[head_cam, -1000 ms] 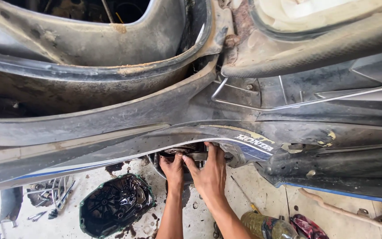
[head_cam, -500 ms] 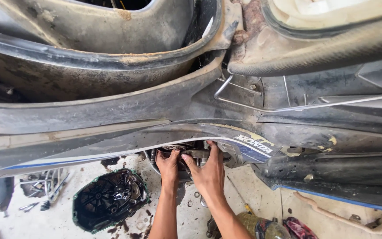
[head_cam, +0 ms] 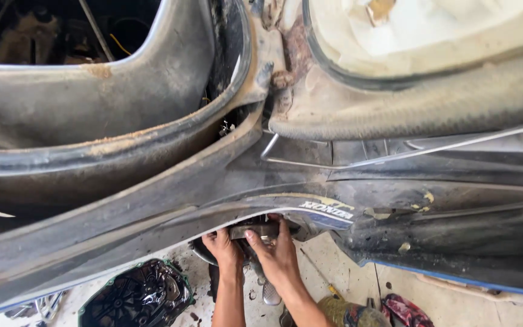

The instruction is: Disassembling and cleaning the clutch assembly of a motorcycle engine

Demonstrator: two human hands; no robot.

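Bottom centre of frame, under the dusty scooter body panel (head_cam: 152, 236), left hand (head_cam: 224, 248) and right hand (head_cam: 278, 254) grip a metal engine-side part (head_cam: 255, 230), fingers curled on it. Best kept steady, both hands supporting. Black engine cover (head_cam: 137, 297) lies on floor, lower left.

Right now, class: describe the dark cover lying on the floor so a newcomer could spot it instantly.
Start at the dusty black scooter body filling the view. Below its lower edge, left of the left hand, an oily black engine cover lies on the pale floor. Its green-edged rim sets it apart from nearby clutter.
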